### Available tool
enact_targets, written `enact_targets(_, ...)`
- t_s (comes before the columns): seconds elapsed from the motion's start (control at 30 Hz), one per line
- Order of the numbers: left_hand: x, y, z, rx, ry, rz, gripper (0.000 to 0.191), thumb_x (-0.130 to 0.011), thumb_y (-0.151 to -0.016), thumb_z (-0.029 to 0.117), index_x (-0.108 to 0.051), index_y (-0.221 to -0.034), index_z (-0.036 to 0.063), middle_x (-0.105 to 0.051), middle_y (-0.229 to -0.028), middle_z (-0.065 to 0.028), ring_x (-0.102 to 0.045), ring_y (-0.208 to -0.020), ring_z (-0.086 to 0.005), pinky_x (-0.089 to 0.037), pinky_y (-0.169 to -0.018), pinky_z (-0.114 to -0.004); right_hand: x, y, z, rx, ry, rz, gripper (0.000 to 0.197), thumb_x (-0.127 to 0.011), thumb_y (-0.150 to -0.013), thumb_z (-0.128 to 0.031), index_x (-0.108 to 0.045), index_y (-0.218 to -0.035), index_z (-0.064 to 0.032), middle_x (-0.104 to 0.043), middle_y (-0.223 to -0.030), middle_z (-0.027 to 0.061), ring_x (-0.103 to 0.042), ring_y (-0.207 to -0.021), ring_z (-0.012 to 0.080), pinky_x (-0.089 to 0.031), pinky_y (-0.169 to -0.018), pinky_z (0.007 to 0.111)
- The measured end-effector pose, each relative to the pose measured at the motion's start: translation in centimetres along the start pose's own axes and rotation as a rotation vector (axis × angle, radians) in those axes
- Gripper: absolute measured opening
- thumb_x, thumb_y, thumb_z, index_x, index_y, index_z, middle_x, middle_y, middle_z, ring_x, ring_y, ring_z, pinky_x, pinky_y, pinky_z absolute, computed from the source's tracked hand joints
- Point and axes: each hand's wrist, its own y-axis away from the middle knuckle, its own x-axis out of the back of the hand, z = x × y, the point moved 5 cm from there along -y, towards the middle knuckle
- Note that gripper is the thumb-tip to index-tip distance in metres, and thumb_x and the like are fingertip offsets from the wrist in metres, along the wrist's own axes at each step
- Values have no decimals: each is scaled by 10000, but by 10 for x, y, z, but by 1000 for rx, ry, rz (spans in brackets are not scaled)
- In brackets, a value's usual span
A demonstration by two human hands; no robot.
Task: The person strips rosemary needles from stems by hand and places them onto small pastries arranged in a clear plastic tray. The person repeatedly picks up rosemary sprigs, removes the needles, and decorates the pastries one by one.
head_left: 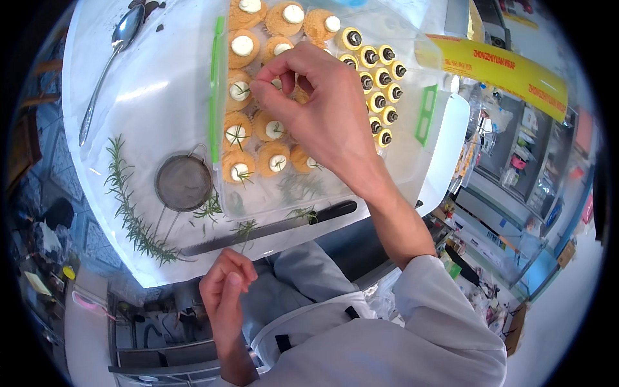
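My right hand (314, 96) reaches over a clear plastic container (261, 205) with green clips. Its thumb and index finger pinch a small rosemary sprig (244, 90) at the white cream on one cream puff (238, 102). Rows of similar puffs fill that side, each topped with a white cream dollop; several nearer ones, such as the corner puff (231, 167), carry green rosemary leaves. My hand covers part of the middle rows. My left hand (227, 285) hovers by the table's front edge, fingers curled in and nothing visible in them.
Small yellow-rimmed pastries (379, 102) with dark tops stand at the container's right. A serrated knife (271, 232) lies along the front edge, near a mesh strainer (184, 183) and a long rosemary branch (126, 208). A spoon (116, 48) lies far left; a yellow wrap box (503, 72) sits right.
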Motion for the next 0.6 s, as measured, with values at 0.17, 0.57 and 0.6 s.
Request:
enact_targets(0.17,1,1,0,-9,16,-2,424,-571,-1075,370,-492,-800,58,-563,-861,-104,-479,-785,-147,-383,-744,-286,-3,0,-2,17,56,24,128,-789,-835,-180,-756,-880,-64,-696,-844,86,-690,-734,294,-531,-669,411)
enact_targets(0.57,75,34,10,-216,-198,606,103,-677,-981,-10,-580,-1000,18,-587,-948,-46,-524,-844,-95,-432,-779,-241,45,58,-49,-79,-17,230,98,-779,-940,-74,-700,-937,-15,-624,-813,-38,-453,-700,44,-292,-604,191)
enact_targets(0.6,87,36,7,-189,-293,693,120,-695,-977,-18,-593,-1030,20,-580,-941,-14,-515,-839,-66,-421,-773,-217,44,72,-58,-22,-80,192,93,-772,-933,-54,-692,-938,-5,-629,-812,-21,-461,-701,45,-295,-596,195)
